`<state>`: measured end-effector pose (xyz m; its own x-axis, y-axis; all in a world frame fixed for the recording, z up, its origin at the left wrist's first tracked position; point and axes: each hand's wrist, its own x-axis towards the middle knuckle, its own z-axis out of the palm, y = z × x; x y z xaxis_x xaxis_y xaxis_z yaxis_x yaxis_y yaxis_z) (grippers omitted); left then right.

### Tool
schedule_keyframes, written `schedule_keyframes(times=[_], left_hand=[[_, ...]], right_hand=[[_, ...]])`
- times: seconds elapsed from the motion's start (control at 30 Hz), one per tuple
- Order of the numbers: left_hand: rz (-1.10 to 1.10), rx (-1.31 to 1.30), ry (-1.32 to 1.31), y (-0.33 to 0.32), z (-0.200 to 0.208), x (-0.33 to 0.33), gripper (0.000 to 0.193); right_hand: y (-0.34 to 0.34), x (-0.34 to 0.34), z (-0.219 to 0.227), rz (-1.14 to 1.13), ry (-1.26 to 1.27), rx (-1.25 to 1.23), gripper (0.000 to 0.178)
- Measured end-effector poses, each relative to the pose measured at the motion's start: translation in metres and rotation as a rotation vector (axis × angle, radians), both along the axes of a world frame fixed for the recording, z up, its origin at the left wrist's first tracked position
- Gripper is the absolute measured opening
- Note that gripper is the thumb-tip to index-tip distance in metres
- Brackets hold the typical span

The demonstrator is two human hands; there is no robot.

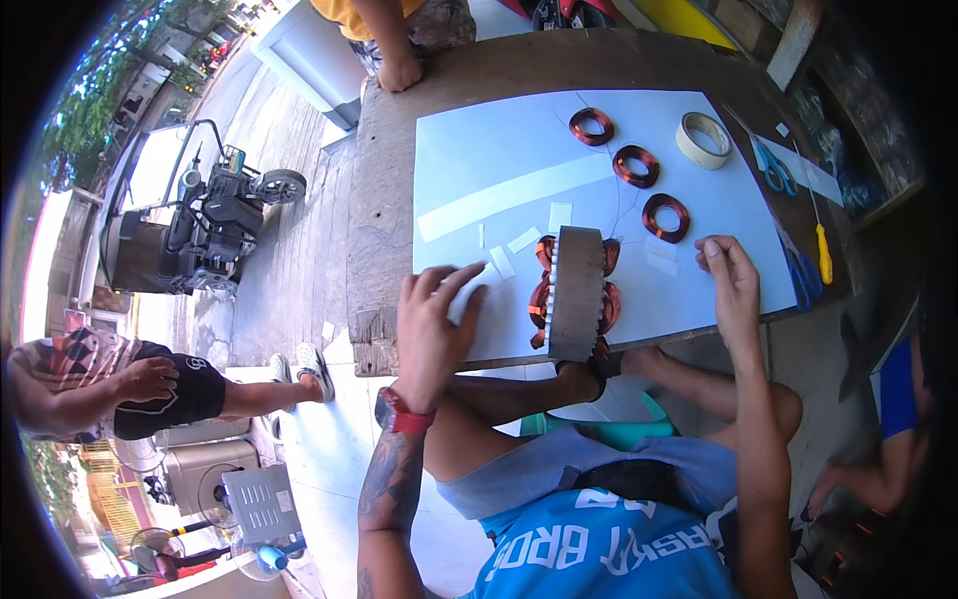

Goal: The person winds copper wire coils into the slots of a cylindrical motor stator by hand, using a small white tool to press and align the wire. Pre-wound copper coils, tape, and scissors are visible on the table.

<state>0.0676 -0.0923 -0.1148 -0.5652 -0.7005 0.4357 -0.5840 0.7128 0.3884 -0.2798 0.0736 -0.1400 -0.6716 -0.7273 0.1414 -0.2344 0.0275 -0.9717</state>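
A motor stator [579, 295], a grey-brown ring with copper windings bulging from both sides, stands on its edge on a white sheet [519, 130]. Left of it my left hand [436, 324] is open, fingers apart, its fingertips near small white paper pieces [501, 263]. To the stator's right, my right hand [733, 285] is raised with thumb and fingers closed together; whatever is between them, if anything, is too small to make out. Three loose copper coils [636, 166] lie in a slanting row beyond. A long white paper strip [514, 198] lies at the left.
A roll of masking tape [704, 141], turquoise scissors [774, 168], a blue-handled tool [801, 275] and a yellow-handled screwdriver [824, 255] lie at the right. Another person's hand [399, 72] rests on the wooden table's [384, 215] far edge. A person stands at the left.
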Motion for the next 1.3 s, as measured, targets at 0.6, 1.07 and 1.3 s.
schedule_keyframes(times=[0.6,1.07,1.3], left_hand=[[-0.136,1.172,0.536,0.119,-0.005,0.013,0.02],[-0.322,1.679,0.509,0.177,-0.03,-0.046,0.03],[-0.213,1.776,0.633,0.195,-0.018,-0.049,0.047]], right_hand=[[0.066,0.138,0.024,0.457,0.417,-0.084,0.024],[0.117,0.114,-0.015,0.453,0.068,-0.09,0.02],[0.119,0.116,-0.032,0.272,0.352,-0.037,0.021]])
